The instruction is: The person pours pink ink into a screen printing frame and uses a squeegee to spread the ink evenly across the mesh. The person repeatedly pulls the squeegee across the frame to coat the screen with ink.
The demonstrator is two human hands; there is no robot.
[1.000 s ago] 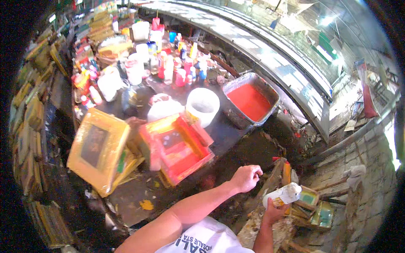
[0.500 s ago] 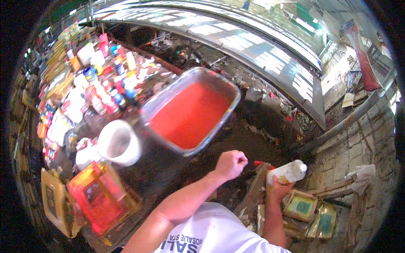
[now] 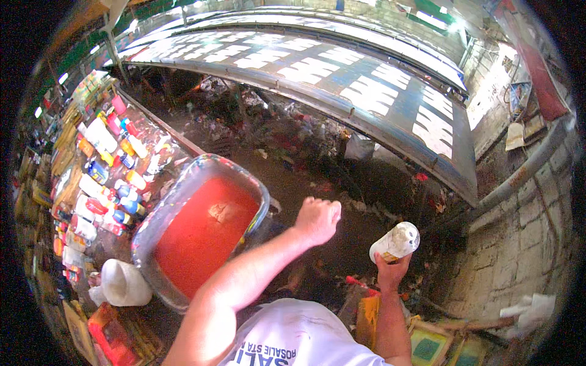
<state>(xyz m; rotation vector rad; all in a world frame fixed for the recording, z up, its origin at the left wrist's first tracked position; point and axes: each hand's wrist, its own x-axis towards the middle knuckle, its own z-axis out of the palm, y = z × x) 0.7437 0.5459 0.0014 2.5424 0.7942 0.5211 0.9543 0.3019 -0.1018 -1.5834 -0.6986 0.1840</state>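
Observation:
My left hand [image 3: 317, 218] is closed into a fist in the air, just right of a grey metal tray [image 3: 183, 189] filled with red-orange paint. Nothing shows inside the fist. My right hand [image 3: 390, 269] grips a white plastic bottle [image 3: 397, 241] from below, holding it tilted with its capped end pointing up and right. Both forearms come in from the bottom, over my white shirt.
Left of the tray stand many small coloured bottles and jars [image 3: 110, 165] on a dark table. A white bucket [image 3: 124, 282] sits below the tray. Red and yellow frames [image 3: 107, 335] lie at lower left, green framed screens [image 3: 427, 344] at lower right. Beyond lies dirty ground and a corrugated roof edge [image 3: 342, 79].
The view has swung to the right; the tray now sits closer and the bottles shifted left. My left fist has risen beside the tray. My right hand still holds the bottle.

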